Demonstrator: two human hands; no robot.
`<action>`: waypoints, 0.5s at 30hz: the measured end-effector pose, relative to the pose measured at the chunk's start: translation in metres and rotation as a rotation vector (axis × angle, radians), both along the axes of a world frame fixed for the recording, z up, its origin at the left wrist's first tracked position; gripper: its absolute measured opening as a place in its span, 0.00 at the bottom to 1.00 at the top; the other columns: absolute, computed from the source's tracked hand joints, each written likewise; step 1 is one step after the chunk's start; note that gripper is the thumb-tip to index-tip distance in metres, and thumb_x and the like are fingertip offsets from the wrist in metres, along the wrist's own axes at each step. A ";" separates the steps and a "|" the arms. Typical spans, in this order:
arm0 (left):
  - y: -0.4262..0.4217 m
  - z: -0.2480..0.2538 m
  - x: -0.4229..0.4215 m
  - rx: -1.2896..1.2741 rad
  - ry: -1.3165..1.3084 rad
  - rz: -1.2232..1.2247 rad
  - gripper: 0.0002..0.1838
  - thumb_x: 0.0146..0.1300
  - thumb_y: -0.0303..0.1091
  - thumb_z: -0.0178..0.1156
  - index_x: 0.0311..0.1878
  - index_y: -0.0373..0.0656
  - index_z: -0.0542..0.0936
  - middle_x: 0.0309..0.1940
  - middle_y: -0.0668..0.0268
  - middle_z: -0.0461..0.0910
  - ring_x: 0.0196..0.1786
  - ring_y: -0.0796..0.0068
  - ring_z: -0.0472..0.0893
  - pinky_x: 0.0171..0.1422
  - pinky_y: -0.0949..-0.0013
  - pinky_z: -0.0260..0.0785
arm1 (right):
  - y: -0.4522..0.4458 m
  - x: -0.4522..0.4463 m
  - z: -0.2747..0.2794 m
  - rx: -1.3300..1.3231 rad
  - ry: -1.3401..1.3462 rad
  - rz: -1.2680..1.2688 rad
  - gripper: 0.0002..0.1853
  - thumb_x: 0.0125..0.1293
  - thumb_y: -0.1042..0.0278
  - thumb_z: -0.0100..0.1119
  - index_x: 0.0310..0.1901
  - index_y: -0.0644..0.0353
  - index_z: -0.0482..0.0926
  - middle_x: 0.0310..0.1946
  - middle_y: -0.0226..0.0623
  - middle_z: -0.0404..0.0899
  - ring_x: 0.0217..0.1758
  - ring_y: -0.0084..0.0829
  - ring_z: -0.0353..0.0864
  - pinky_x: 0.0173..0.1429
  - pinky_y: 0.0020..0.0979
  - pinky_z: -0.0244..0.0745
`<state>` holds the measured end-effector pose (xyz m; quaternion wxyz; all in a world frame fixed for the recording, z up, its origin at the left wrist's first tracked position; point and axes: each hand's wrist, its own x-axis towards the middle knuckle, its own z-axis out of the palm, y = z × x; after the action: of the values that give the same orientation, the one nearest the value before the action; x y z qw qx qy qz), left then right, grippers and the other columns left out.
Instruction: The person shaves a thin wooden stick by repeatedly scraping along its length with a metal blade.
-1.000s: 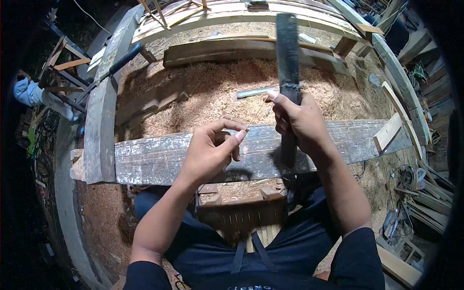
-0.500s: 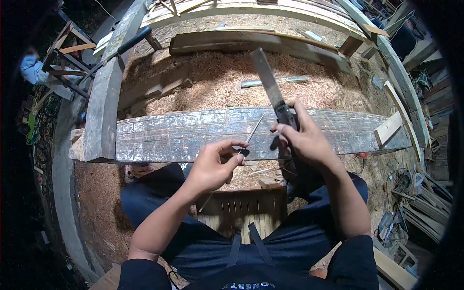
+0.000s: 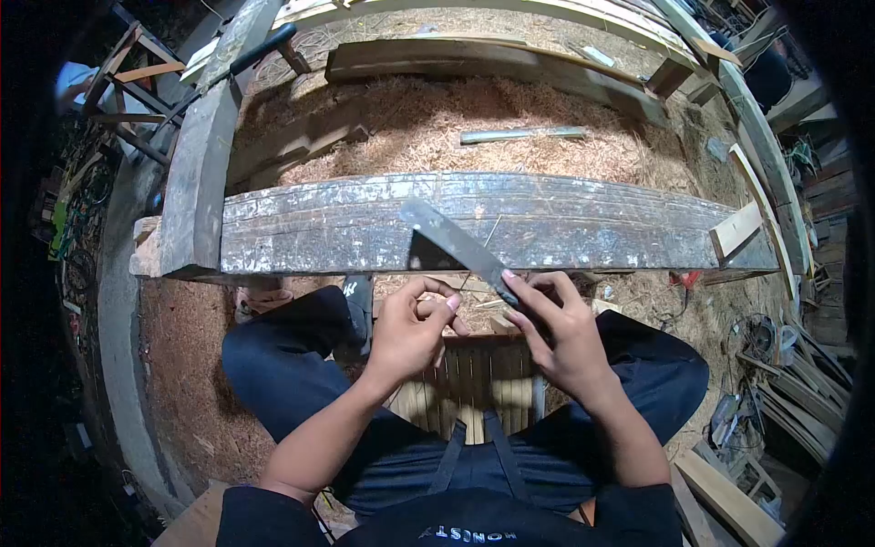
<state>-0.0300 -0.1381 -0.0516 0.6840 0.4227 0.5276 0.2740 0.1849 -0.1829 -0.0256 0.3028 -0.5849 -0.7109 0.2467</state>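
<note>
My right hand point(image 3: 570, 333) grips a broad-bladed knife point(image 3: 448, 239) near the base of its blade. The blade slants up and to the left above the wooden beam. My left hand point(image 3: 410, 330) is closed, thumb against fingers, on a thin stick point(image 3: 493, 231). The stick points up and slightly right, and the blade crosses in front of its middle. Whether blade and stick touch, I cannot tell. Both hands are just on the near side of the worn wooden beam point(image 3: 337, 228), above a slatted wooden seat point(image 3: 460, 378) between my knees.
A thick post point(image 3: 205, 182) meets the beam at the left, with a dark-handled tool point(image 3: 260, 50) on it. Behind the beam, wood shavings cover the ground around a plank point(image 3: 492, 77) and a short strip point(image 3: 524, 135). A small board point(image 3: 736, 230) leans at the beam's right end.
The knife has swung left and down, from upright to slanting across the stick. My right hand has moved lower and nearer my left. The view has shifted, so the beam sits higher.
</note>
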 end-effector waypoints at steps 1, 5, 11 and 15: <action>-0.002 -0.001 0.000 -0.006 0.002 0.002 0.09 0.74 0.31 0.58 0.48 0.35 0.76 0.25 0.62 0.85 0.11 0.84 0.70 0.13 0.76 0.58 | -0.003 -0.002 -0.002 -0.006 0.002 0.002 0.25 0.66 0.71 0.66 0.65 0.50 0.78 0.46 0.48 0.76 0.38 0.45 0.84 0.42 0.42 0.79; -0.004 -0.003 -0.001 -0.026 -0.054 -0.014 0.10 0.75 0.32 0.57 0.46 0.32 0.77 0.26 0.59 0.85 0.10 0.82 0.70 0.13 0.75 0.58 | -0.011 -0.005 -0.010 0.011 -0.032 0.011 0.23 0.66 0.71 0.65 0.64 0.52 0.79 0.45 0.48 0.76 0.39 0.47 0.83 0.43 0.42 0.79; -0.009 -0.010 -0.001 -0.034 -0.060 -0.055 0.11 0.76 0.32 0.56 0.45 0.31 0.79 0.26 0.58 0.85 0.12 0.83 0.71 0.14 0.75 0.59 | -0.022 -0.012 -0.022 0.127 -0.028 -0.042 0.23 0.64 0.71 0.66 0.62 0.54 0.80 0.43 0.45 0.81 0.40 0.45 0.84 0.43 0.40 0.81; -0.006 -0.019 -0.003 -0.038 -0.088 -0.060 0.11 0.76 0.32 0.55 0.45 0.31 0.80 0.24 0.60 0.84 0.12 0.84 0.70 0.13 0.76 0.57 | -0.024 -0.011 -0.018 0.080 -0.046 -0.008 0.23 0.64 0.70 0.66 0.62 0.53 0.80 0.41 0.43 0.81 0.38 0.44 0.84 0.41 0.39 0.81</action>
<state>-0.0332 -0.1438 -0.0702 0.7223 0.4129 0.4891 0.2619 0.1736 -0.2073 -0.0435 0.3104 -0.5806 -0.7247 0.2032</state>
